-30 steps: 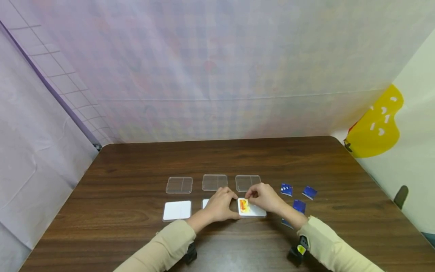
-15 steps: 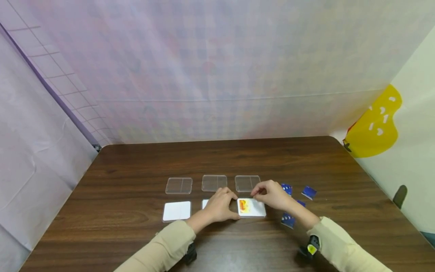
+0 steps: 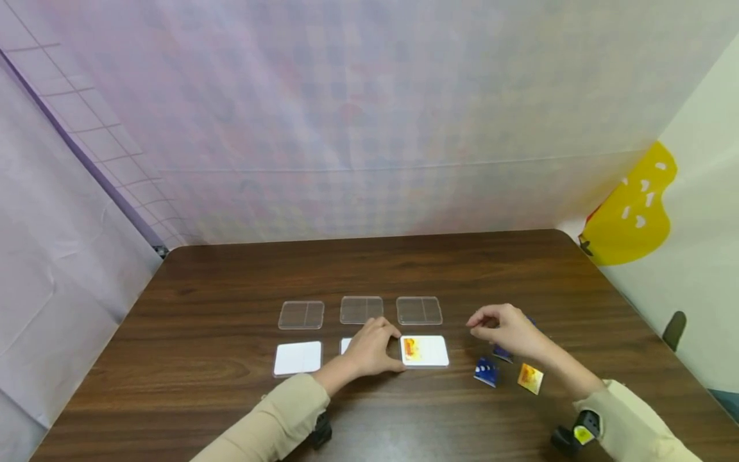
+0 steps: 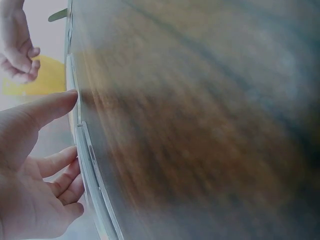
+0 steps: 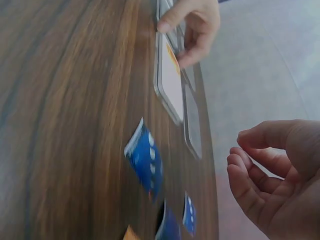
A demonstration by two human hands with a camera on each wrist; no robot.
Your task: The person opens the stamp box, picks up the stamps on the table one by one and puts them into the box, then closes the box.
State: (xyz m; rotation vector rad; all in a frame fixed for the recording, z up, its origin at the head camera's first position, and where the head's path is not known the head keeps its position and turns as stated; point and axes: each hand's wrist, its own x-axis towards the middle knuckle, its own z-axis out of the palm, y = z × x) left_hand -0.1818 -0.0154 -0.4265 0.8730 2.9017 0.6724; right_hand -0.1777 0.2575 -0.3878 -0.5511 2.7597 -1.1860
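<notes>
My left hand point(image 3: 372, 348) holds the left end of a flat clear case point(image 3: 430, 353) with a white card in it, thumb at the near corner and fingers at the far one. A small orange-yellow picture point(image 3: 412, 350) lies on the card's left part. My right hand point(image 3: 510, 330) is raised to the right of the case, fingers loosely curled, nothing visible in it. Below and beside it lie small glossy blue squares point(image 3: 486, 372) and an orange-yellow square point(image 3: 530, 378); the hand partly covers some. In the right wrist view a blue square point(image 5: 147, 162) shows slightly curled edges.
Another white card in a clear case point(image 3: 297, 359) lies at the left. A middle white card point(image 3: 345, 345) is mostly hidden behind my left hand. Three clear plastic lids point(image 3: 418, 310) stand in a row behind. The wooden table point(image 3: 231, 276) ends at a curtain point(image 3: 346, 128).
My right hand has left the orange-yellow picture on the card and moved right to above the blue squares. The orange-yellow square is now uncovered. My left hand stays at the case.
</notes>
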